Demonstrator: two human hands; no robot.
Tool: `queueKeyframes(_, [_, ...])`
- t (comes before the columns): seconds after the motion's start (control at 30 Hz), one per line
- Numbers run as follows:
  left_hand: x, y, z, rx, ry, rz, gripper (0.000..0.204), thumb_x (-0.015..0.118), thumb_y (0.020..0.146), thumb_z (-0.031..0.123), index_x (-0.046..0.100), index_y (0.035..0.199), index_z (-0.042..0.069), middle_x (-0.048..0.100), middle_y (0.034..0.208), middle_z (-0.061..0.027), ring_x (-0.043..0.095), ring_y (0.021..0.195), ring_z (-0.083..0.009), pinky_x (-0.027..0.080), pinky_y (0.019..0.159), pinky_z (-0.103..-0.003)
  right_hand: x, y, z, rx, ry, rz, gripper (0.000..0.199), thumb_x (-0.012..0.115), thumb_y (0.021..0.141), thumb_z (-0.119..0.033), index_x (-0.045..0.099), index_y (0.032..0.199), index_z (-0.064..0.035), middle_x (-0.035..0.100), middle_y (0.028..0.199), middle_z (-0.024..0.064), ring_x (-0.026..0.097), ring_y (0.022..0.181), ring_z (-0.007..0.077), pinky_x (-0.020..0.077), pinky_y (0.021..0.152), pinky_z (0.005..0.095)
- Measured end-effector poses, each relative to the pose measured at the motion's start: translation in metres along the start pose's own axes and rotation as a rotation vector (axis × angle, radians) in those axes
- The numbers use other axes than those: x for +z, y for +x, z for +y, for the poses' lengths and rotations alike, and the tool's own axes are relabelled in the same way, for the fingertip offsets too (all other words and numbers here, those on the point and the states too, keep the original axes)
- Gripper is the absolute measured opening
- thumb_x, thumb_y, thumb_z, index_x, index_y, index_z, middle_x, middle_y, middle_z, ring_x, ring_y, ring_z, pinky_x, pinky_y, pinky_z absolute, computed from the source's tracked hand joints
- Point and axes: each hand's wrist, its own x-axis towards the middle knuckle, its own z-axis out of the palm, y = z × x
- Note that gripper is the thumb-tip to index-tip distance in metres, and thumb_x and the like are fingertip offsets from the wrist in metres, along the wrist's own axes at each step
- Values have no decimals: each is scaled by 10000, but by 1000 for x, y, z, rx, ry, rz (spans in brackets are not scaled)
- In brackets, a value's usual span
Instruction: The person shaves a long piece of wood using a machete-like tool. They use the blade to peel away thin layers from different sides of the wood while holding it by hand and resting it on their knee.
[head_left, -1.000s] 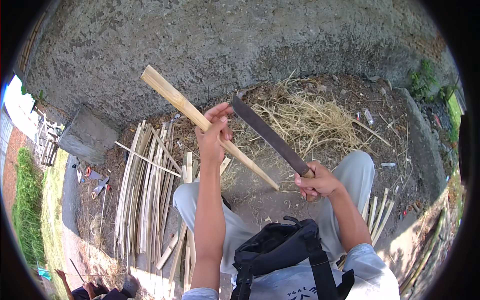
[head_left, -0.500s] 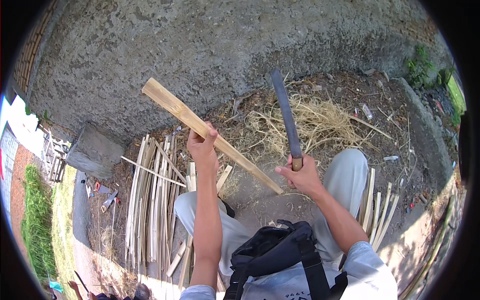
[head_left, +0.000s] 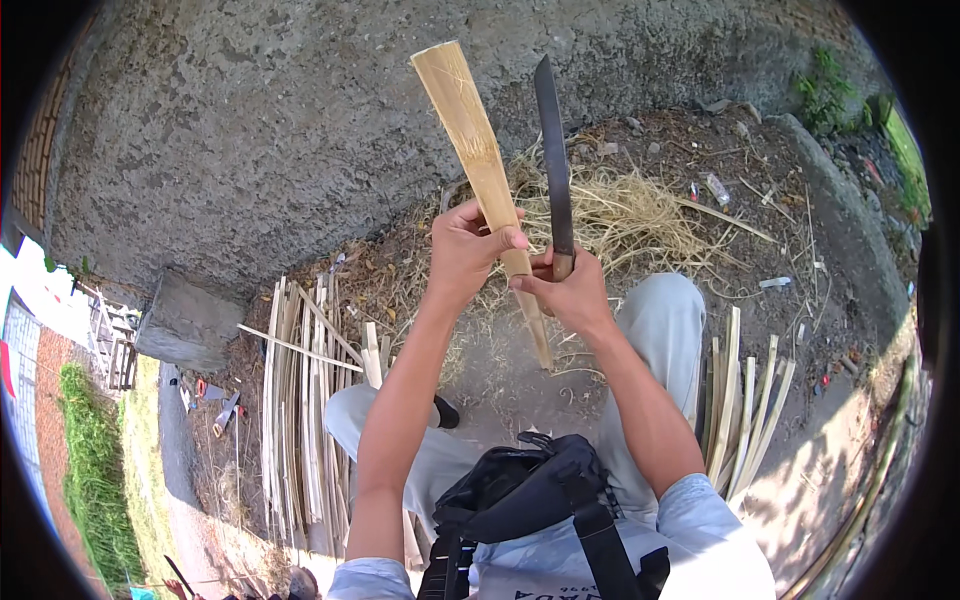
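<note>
A long split bamboo piece [head_left: 472, 140], pale yellow-brown with a node, stands tilted in front of me, its wide end up and its narrow end down between my knees. My left hand [head_left: 468, 250] is closed round its middle, thumb across the front. Upright beside it, to the right, is a machete [head_left: 557, 160] with a long dark blade. My right hand [head_left: 570, 288] is closed on its short wooden handle, close against the bamboo, with the thumb at the bamboo's edge. The blade and the bamboo's upper part stand apart.
Long bamboo strips [head_left: 305, 410] lie stacked at left, more strips [head_left: 745, 400] at right. Pale shavings [head_left: 625, 215] are heaped ahead, before a rough grey wall [head_left: 300, 130]. A handsaw [head_left: 226, 412] lies far left near a concrete block [head_left: 195, 318]. A black bag [head_left: 530, 490] hangs at my front.
The bamboo has swung more upright and moved right. My right hand with the machete has come left and up to the bamboo, so both hands are now close together.
</note>
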Motion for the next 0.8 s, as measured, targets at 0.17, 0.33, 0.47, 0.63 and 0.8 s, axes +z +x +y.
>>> queueKeyframes(0.17, [2,-4,-17,205,-27,-59,631,812,722,316,540,1203,9,665,1015,-87,615,855,-159,514,731,-297,-16,5,4,-47,-120,127,354,816,676,-70,478,780,-60,670,751,90,648,661,125,514,609,257])
queueKeyframes(0.33, [-61,-41,-70,-71,211,169,349,721,836,284,652,1014,-8,687,907,-95,625,710,-132,509,653,-264,-22,5,-9,-79,-100,441,339,794,701,-45,457,729,-79,641,723,62,588,588,99,479,551,249])
queueKeyframes(0.47, [-89,-55,-99,-258,442,229,236,712,845,227,662,891,1,680,779,-61,604,623,-96,499,612,-235,-50,13,-11,-156,309,689,357,779,730,-40,430,727,-112,588,717,32,530,576,86,439,537,243])
queueKeyframes(0.63, [-92,-52,-104,-334,423,94,306,714,833,286,637,951,14,674,823,-61,630,726,-121,507,675,-265,-82,26,0,-122,496,775,299,764,763,-38,480,749,-128,520,725,-10,527,648,88,436,559,258])
queueKeyframes(0.8, [-88,-81,-96,-309,965,-340,674,770,750,411,501,1293,116,598,1189,-147,561,1144,-257,429,985,-387,-99,29,-2,-103,540,686,128,672,860,-110,605,912,-14,575,818,20,584,751,108,500,651,256])
